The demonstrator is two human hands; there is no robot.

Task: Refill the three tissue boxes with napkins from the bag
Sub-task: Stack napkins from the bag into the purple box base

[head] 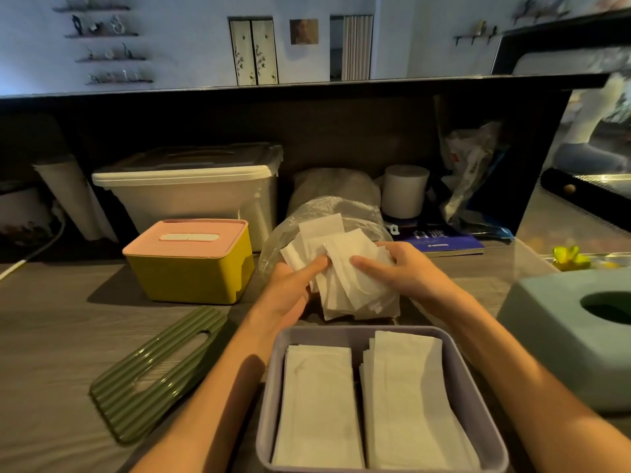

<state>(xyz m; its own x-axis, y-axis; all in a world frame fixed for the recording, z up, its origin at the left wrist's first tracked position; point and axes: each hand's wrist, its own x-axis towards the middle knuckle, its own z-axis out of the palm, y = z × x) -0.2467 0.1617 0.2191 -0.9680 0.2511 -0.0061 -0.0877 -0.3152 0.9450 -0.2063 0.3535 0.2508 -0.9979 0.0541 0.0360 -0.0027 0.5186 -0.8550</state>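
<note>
Both hands hold a loose bunch of white napkins just above the table, in front of a clear plastic bag. My left hand grips the bunch from the left, thumb on top. My right hand grips it from the right. Below them an open lavender tissue box holds two stacks of napkins side by side. Its green ribbed lid lies to the left. A yellow tissue box with a pink lid stands closed at the left. A pale blue tissue box sits at the right.
Behind stand a lidded white storage bin, a paper roll, a purple booklet and a crumpled plastic wrapper. A dark counter wall rises at the back. A white cable runs at the far left.
</note>
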